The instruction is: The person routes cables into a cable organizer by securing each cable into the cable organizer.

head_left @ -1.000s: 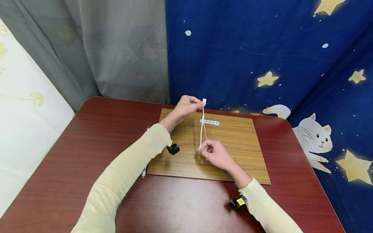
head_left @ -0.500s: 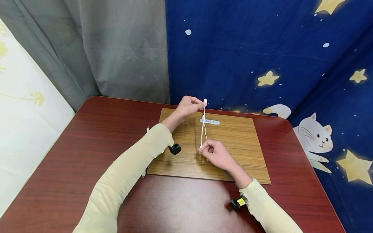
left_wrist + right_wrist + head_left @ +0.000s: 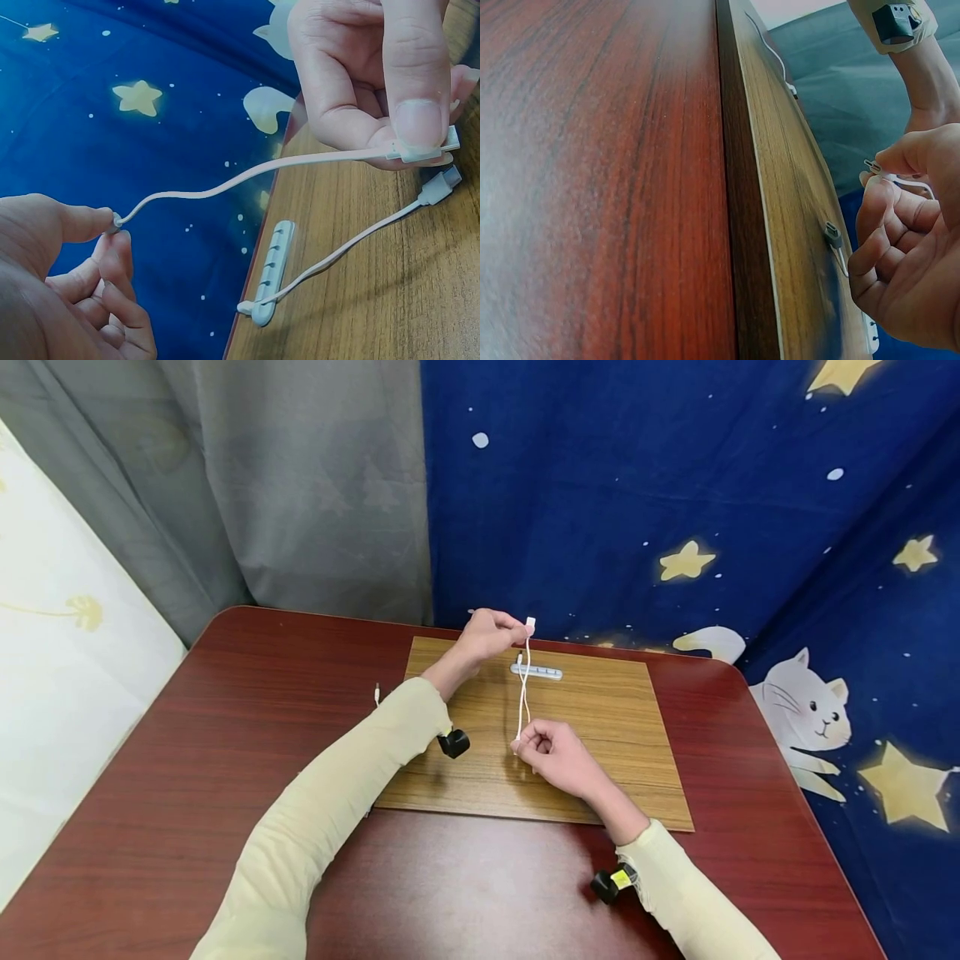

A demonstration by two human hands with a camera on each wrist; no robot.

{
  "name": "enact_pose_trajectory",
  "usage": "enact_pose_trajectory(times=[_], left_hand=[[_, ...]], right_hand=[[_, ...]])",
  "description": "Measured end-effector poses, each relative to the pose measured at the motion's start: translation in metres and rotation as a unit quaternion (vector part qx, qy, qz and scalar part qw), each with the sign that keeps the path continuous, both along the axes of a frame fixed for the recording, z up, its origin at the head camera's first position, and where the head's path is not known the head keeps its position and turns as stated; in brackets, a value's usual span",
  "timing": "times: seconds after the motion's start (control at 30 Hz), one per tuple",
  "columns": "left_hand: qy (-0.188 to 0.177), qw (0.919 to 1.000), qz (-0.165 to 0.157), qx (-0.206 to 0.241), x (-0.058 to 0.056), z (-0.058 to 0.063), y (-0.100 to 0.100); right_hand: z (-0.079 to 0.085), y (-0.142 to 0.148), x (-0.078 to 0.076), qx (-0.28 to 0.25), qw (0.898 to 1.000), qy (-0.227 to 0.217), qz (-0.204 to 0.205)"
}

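A short white charging cable [image 3: 521, 697] is stretched between my two hands above the wooden board. My left hand [image 3: 487, 633], the farther one, pinches one end between thumb and fingertip; the white plug [image 3: 531, 622] sticks up past them. Nearer, my right hand [image 3: 557, 758] pinches the other end, and its metal connector tip [image 3: 871, 166] pokes out beyond the thumb. Below, a second white cable [image 3: 352, 244] is seated in the end slot of a pale slotted cable holder [image 3: 274, 270]. This cable's free connector [image 3: 441, 186] lies toward my right hand.
The wooden board [image 3: 607, 727] lies on a dark red table [image 3: 465, 885]. Another white cable end [image 3: 377, 695] shows left of the board, partly behind my left sleeve. A grey curtain [image 3: 322, 510] and a blue starry curtain [image 3: 555, 510] hang behind the table.
My left hand has drifted slightly right and toward me with its cable end. The right hand stays nearly still, and both grips are unchanged.
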State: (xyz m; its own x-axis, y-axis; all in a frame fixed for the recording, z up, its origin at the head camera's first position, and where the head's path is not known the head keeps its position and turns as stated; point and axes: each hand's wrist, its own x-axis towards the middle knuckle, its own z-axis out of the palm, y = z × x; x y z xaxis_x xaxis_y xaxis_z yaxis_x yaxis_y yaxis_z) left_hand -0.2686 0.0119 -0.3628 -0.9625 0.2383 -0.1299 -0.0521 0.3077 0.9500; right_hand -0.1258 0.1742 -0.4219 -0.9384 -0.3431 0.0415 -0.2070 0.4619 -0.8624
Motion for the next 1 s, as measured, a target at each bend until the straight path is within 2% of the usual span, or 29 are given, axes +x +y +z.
enact_pose_trajectory(times=[0.2,0.5,0.83,1.0], left_hand=[[0.0,1.0,0.006,0.0,-0.002,-0.004,0.001],[0.002,0.9998,0.016,-0.008,-0.003,-0.013,0.003],[-0.007,0.9995,0.024,-0.02,-0.006,-0.021,0.007],[0.001,0.9995,0.022,-0.021,-0.007,-0.026,0.01]], right_hand=[[-0.009,0.005,-0.003,-0.009,1.0,0.002,-0.002],[-0.011,0.011,-0.001,-0.016,1.0,-0.007,0.0],[-0.012,0.018,0.0,-0.001,1.0,-0.003,-0.009],[-0.012,0.021,0.001,0.001,1.0,-0.011,-0.008]])
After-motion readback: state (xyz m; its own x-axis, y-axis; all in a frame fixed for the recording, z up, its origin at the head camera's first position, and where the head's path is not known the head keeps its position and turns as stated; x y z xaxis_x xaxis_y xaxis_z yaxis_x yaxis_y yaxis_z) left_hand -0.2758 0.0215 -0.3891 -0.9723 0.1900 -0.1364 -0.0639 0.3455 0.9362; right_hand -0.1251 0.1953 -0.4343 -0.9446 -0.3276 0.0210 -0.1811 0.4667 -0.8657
